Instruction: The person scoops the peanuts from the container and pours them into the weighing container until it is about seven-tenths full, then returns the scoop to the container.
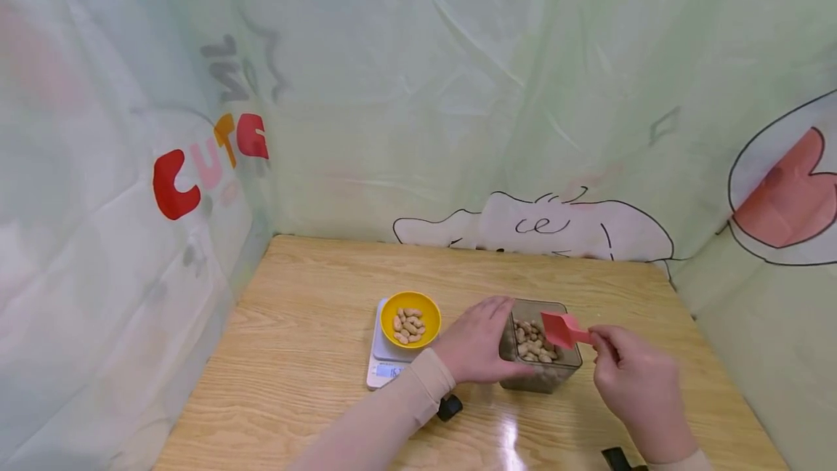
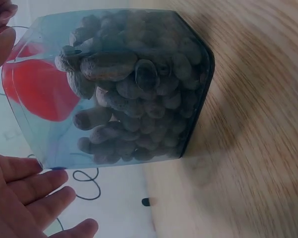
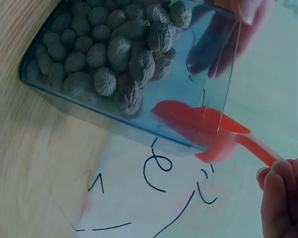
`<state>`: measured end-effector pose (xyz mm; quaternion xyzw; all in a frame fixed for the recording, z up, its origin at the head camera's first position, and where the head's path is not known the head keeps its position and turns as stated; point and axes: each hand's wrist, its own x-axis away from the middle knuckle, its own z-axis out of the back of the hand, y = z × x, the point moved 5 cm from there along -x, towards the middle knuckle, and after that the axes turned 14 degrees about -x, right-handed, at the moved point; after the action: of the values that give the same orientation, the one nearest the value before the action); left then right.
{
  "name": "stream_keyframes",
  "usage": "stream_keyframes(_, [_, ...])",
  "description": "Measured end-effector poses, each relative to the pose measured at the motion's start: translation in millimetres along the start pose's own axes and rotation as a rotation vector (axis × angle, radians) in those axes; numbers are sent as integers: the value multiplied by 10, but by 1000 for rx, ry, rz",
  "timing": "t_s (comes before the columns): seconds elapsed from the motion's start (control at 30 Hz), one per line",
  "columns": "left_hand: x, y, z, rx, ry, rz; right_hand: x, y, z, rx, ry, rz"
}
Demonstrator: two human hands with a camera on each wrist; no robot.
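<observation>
My left hand (image 1: 476, 340) holds a clear square container (image 1: 539, 384) by its upper edge, thumb along the near side and fingers at the far left corner. Inside it lie many unshelled peanuts (image 2: 134, 89), a good way below the rim. The right hand (image 1: 637, 376) pinches the thin handle of a pink-red scoop (image 1: 560, 329). In the right wrist view, the scoop's blade dips below the rim, above the peanuts, seen through the wall. To the left, a yellow bowl (image 1: 388, 317) with several peanuts stands on a white digital scale (image 1: 374, 373).
The wooden table (image 1: 301, 355) meets a printed cloth backdrop (image 1: 366, 129) at the back and sides. The left forearm passes just in front of the scale. Dark wrist bands (image 1: 450, 407) show below the hands.
</observation>
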<state>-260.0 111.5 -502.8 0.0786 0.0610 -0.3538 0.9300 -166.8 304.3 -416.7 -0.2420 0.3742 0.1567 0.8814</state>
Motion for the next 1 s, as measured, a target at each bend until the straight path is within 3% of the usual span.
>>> stream_keyframes(0.13, [-38, -13, -31, 38, 2, 27, -12, -108, -66, 41, -32, 123])
stream_keyframes(0.27, [-61, -14, -19, 41, 2, 31, -26, -188, -98, 53, -54, 161])
stream_keyframes(0.43, [-69, -13, 28, 40, 6, 23, -55, -272, -106, 70, -88, 137])
stream_keyframes(0.53, [-67, -19, 43, 47, 3, 25, -83, -267, -146, 81, -140, 78])
stream_keyframes(0.67, [-76, -28, 51, 53, 2, 31, -191, -105, -245, 45, -237, -84])
stream_keyframes(0.9, [-82, -21, 20, 55, -21, 33, -289, 462, -315, -171, -437, -635])
stream_keyframes(1.0, [-70, -13, 2, 68, -32, 36, -222, 626, -336, -285, -467, -798])
